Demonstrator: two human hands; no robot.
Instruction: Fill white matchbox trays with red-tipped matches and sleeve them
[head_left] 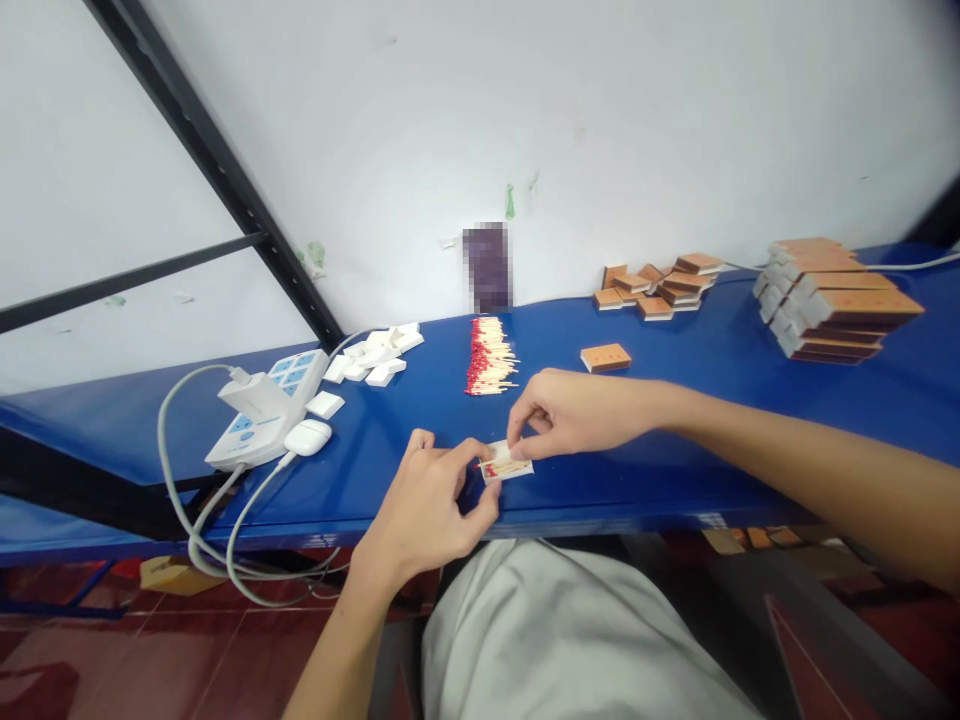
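Note:
A small white matchbox tray [517, 471] lies on the blue table near its front edge, with several red-headed matchsticks in it. My left hand [431, 495] grips the tray's left end between thumb and forefinger. Over the tray's far side, my right hand [559, 415] is closed in a pinch on matchsticks, though its fingertips partly hide them. Just beyond the hands is a pile of loose matchsticks [491, 357], their red heads facing left. A single orange-brown matchbox sleeve [606, 357] lies to the right of the pile.
White empty trays [379, 350] lie in a heap at the left, beside a power strip [262, 410] with cables and a white earbud case [307, 437]. Matchboxes [660, 288] are heaped at the back right, and a stack of matchboxes [832, 300] stands farther right.

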